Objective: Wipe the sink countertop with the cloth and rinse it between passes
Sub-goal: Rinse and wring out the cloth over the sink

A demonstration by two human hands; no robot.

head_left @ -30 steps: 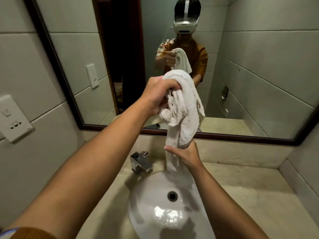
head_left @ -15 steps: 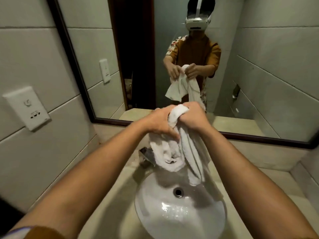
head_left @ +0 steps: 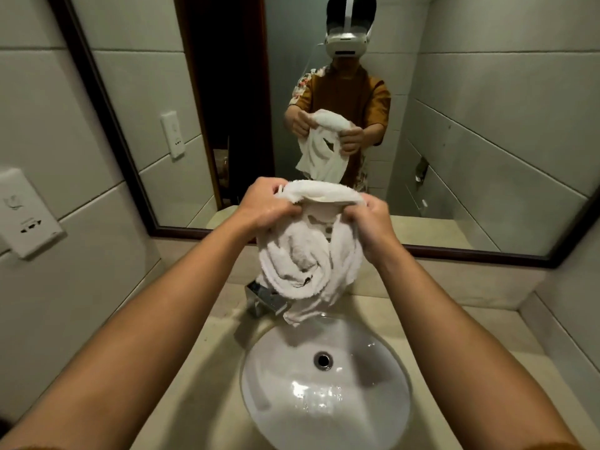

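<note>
I log the surface [head_left: 438,323] first: pale stone, running from the wall on my left to the corner on my right, with the white sink [head_left: 367,401] set into it ahead of me. Water beads and shines in the bowl around the drain [head_left: 323,359]. A chrome tap [head_left: 264,298] sits at the sink's back-left rim, partly hidden by hanging fabric. The mirror [head_left: 487,125] rises behind.

The cloth [head_left: 302,254], white terry, is in the air above the back of the sink, between me and the mirror. Its top edge runs left to right between my two hands; the bulk hangs below that edge in twisted folds, and its lowest tail dangles just above the sink's rear rim, beside the tap.

Left hand [head_left: 266,209]: grip closed on the cloth's upper left end. Right hand [head_left: 373,222]: grip closed on the upper right end. Both at about the same height, near each other.

Judgement: the long axis is horizontal across my grips, mass straight below. Bare surface lies wider on my right, so the right hand is nearer for a wiping pass; the tap is nearer my left for a rinse.
</note>
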